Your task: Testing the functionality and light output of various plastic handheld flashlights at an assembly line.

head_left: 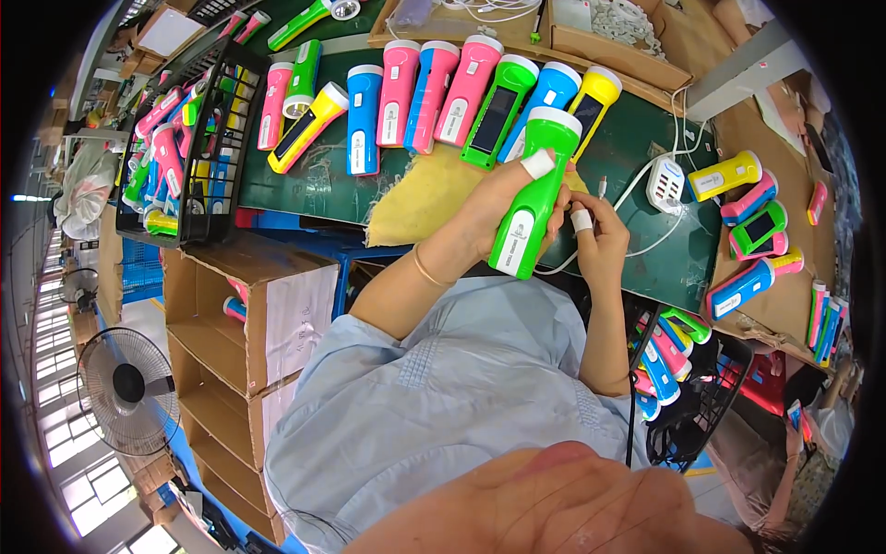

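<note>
My left fingers (557, 214) are wrapped around the body of a green plastic flashlight (531, 203) with a white rim and a white label panel, the thumb lying across it just below the head. I have it tilted above the near edge of the green-topped desk (660, 272), head to the far side, tail towards my body. My right fingers (606, 214) are curled just right of it, beside a thin white cable with a small plug (603, 187); whether they pinch that cable I cannot tell.

On the far side, the row of pink, blue, green and yellow flashlights (466, 92) stands close, and my flashlight's head overlaps its right end in view. Beyond runs the edge of a shallow brown cardboard tray (637, 72). A frayed yellow cloth (420, 201) lies left of my left wrist, then bare desktop reaches to a black plastic crate (219, 138). To the right, desktop is open up to a white multi-port charger (664, 185), though white cables cross it.
</note>
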Motion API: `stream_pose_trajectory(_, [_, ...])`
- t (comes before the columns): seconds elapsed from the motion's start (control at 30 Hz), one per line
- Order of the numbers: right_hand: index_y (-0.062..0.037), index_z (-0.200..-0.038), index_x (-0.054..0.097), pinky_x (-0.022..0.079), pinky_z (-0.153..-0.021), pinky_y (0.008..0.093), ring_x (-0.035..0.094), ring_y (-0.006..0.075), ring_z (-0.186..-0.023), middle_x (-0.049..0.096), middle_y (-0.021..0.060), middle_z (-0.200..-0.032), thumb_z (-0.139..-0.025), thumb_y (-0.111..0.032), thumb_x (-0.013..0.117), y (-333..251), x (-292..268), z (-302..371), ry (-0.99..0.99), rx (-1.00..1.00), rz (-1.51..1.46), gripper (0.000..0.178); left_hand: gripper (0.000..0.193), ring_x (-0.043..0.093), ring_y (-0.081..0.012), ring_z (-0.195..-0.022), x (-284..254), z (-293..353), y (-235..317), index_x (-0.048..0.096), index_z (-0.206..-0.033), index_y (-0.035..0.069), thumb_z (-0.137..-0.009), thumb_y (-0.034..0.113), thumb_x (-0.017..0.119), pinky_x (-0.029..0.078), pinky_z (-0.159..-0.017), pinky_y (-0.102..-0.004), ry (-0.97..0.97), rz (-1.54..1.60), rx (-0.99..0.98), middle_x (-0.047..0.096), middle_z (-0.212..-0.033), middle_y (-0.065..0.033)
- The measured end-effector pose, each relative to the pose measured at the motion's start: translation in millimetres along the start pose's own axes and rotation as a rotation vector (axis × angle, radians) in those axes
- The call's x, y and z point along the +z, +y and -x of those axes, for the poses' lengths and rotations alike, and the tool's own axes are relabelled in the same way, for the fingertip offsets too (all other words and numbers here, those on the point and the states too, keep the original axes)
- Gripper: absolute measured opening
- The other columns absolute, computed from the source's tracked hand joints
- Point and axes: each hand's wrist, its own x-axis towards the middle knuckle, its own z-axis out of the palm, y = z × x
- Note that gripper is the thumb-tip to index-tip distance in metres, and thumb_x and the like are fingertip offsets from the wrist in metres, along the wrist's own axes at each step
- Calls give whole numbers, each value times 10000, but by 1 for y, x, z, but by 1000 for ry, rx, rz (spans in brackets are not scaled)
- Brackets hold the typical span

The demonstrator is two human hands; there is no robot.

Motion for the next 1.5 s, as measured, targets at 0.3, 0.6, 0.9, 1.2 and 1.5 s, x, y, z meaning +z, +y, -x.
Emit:
stream_pose_trajectory(0.3, [-29, -1015, 620, 387, -572, 216, 464, 72, -627, 562, 13, -766, -857, -53, 551, -4, -3, 4, -21, 106, -109, 174, 387, 558, -211, -576, 4, -9, 5, 519, -1014, -2, -879, 359, 489, 483, -533, -305, 103, 118, -16, 560, -754, -108])
stream_pose_trajectory(0.6, [1, -1157, 545, 281, -470, 154, 433, 23, -550, 562, -4, -705, -932, -176, 466, -34, -27, -22, -135, 318, -516, 296, 762, 514, -272, -1009, 16, -25, 64, 281, -1254, -69, -706, 170, 752, 429, -873, -357, 482, -1121, 657, 481, -1088, -176])
stream_pose_trajectory(0.9, [3, -1029, 625, 369, -602, 168, 502, 46, -704, 613, 14, -864, -830, -81, 618, -31, -12, -32, -96, 236, -338, 216, 675, 528, -347, -1001, -2, -44, 72, 318, -1226, -48, -753, 240, 705, 450, -834, -380, 651, -1111, 673, 493, -1107, -244])
stream_pose_trajectory(1.2, [-23, -926, 610, 483, -650, 284, 603, 174, -749, 607, 77, -836, -765, 34, 582, -81, 15, -27, -44, -372, 384, 173, 282, 583, -155, -779, -24, -19, 35, 546, -1031, 31, -928, 286, 487, 490, -688, -276, 38, -129, 140, 597, -897, -68])
stream_pose_trajectory(1.5, [-33, -954, 611, 444, -702, 277, 573, 223, -795, 574, 80, -810, -721, -69, 673, -83, -19, -24, -680, -228, -68, 243, 582, 567, -125, -719, -12, 1, 33, 534, -1036, 28, -839, 575, 500, 470, -619, -241, -52, -435, 583, 593, -852, -67])
